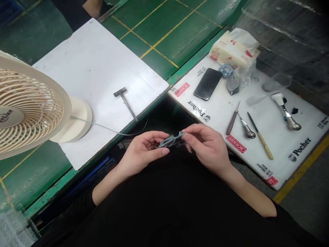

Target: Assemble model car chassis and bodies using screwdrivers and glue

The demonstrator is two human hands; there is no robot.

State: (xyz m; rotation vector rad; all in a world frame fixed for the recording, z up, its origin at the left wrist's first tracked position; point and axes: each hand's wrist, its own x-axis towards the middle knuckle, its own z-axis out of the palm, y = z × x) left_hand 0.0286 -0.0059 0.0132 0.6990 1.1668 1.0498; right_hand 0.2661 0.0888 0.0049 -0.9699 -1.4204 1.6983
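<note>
**Me:** What's my grip doing?

**Spotter:** Closed on both sides. Your left hand (142,154) and right hand (208,147) pinch an openwork grey metal part (170,140) between thumbs and fingers.

**Me:** Where's the part?

**Spotter:** Held between your hands, over your black top.

**Me:** What's around it?

**Spotter:** Near your right hand, a white Pocher sheet (221,116) carries a black smartphone (207,84) and a brown-handled awl (232,118). Left, a T-shaped metal tool (125,103) lies on a white board (97,58) beside a cream desk fan (31,106).

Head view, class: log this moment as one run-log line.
Left hand: holds small grey metal part | Right hand: holds same part | Nearest: white printed Pocher board
</note>
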